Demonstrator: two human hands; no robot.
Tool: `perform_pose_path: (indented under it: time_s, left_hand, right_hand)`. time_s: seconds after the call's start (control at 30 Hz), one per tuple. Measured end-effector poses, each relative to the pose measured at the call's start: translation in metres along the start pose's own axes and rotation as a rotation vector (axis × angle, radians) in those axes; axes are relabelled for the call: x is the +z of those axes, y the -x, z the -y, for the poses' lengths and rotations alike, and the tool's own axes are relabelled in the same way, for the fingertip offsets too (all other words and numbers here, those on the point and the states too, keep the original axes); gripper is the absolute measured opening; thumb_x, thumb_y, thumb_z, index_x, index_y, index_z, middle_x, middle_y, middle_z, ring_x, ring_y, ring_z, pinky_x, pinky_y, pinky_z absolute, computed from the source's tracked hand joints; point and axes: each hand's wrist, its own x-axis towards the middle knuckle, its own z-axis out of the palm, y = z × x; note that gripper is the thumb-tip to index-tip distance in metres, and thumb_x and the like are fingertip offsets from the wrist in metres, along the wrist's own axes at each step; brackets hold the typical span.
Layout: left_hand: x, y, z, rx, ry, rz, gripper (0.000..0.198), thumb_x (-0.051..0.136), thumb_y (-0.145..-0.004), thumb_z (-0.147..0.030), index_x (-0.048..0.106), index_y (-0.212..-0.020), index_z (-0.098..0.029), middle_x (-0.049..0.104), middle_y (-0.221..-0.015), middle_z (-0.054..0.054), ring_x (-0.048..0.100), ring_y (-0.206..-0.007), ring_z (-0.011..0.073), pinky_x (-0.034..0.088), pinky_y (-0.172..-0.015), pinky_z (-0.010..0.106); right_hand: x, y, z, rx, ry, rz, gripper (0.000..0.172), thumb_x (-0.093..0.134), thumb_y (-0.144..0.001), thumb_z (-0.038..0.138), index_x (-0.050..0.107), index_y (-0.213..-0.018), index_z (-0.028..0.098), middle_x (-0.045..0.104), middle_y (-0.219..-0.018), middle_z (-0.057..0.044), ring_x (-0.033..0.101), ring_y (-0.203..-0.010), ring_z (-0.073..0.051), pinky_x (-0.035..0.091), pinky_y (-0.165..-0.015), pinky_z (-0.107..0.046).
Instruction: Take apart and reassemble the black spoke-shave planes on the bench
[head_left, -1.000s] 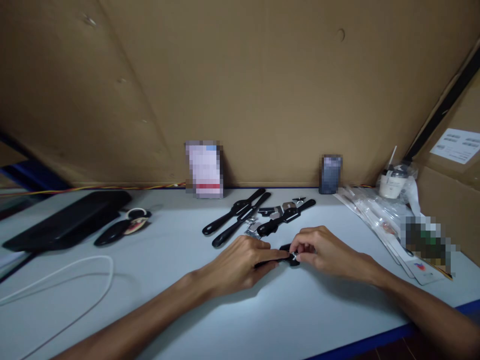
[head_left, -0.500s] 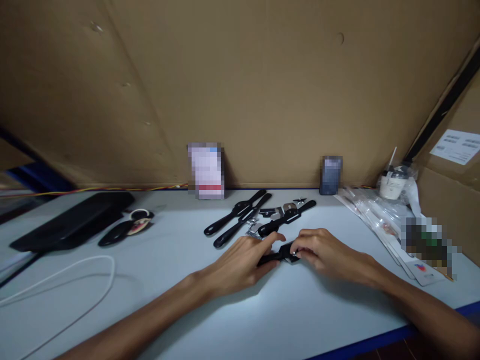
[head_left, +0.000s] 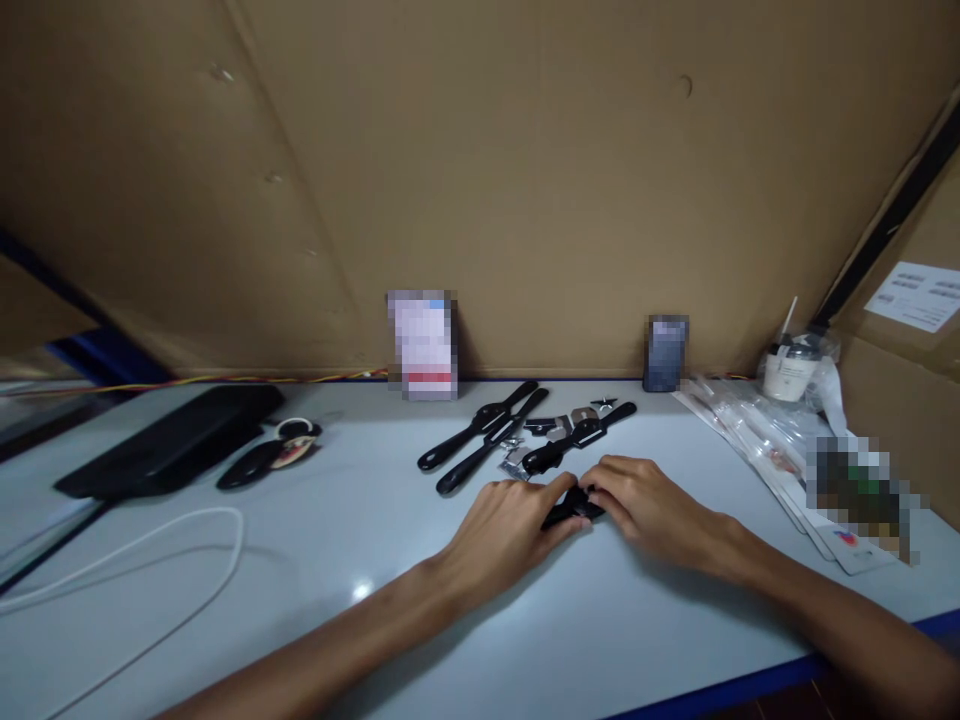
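Note:
My left hand [head_left: 510,525] and my right hand [head_left: 649,505] meet over a small black watch strap piece [head_left: 571,508] that lies on the pale table [head_left: 360,540]. Both hands pinch it, the left from the left end and the right from the right end. Just beyond my fingers lie several black watch straps [head_left: 487,435] and small metal parts [head_left: 559,425].
A black case [head_left: 176,440] and a dark key fob [head_left: 266,460] lie at the left, with a white cable [head_left: 150,560] in front. Clear plastic packets [head_left: 750,435] and a small bottle [head_left: 787,365] sit at the right. Cardboard walls stand behind and to the right.
Both hands have shifted slightly away from me, toward the strap pile, still holding the black piece. The view has drifted a little to the left.

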Motion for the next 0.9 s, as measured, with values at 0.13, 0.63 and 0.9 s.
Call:
perform_pose_path:
  time_s: [0.13, 0.63, 0.9]
  left_hand:
    - [-0.0022, 0.0021, 0.002, 0.021, -0.021, 0.021, 0.031, 0.057, -0.102, -0.047, 0.068, -0.116, -0.021, 0.079, -0.082, 0.007, 0.076, -0.075, 0.0306, 0.041, -0.058, 0.032]
    - [-0.0032, 0.0028, 0.0039, 0.04, 0.029, 0.021, 0.031, 0.056, -0.101, -0.044, 0.068, -0.114, -0.018, 0.077, -0.078, 0.007, 0.074, -0.071, 0.0278, 0.039, -0.058, 0.031]
    - [-0.0039, 0.0027, 0.0034, 0.049, -0.005, 0.004, 0.035, 0.056, -0.099, -0.043, 0.063, -0.122, -0.017, 0.076, -0.074, 0.006, 0.074, -0.069, 0.0285, 0.037, -0.055, 0.032]
  right_hand:
    - [-0.0017, -0.0012, -0.0022, 0.036, -0.122, -0.021, 0.021, 0.055, -0.093, 0.0, 0.068, -0.092, 0.016, 0.07, -0.09, -0.004, 0.06, -0.078, -0.016, 0.044, -0.074, -0.029]
    - [0.0029, -0.0069, -0.0041, 0.217, -0.315, -0.012, 0.022, 0.058, -0.085, -0.001, 0.073, -0.083, 0.015, 0.066, -0.066, 0.002, 0.052, -0.061, -0.012, 0.037, -0.063, -0.026]
    - [-0.0001, -0.004, -0.0026, 0.09, -0.164, -0.014, 0.023, 0.053, -0.091, 0.002, 0.07, -0.089, 0.017, 0.071, -0.082, -0.003, 0.059, -0.073, -0.016, 0.042, -0.072, -0.029]
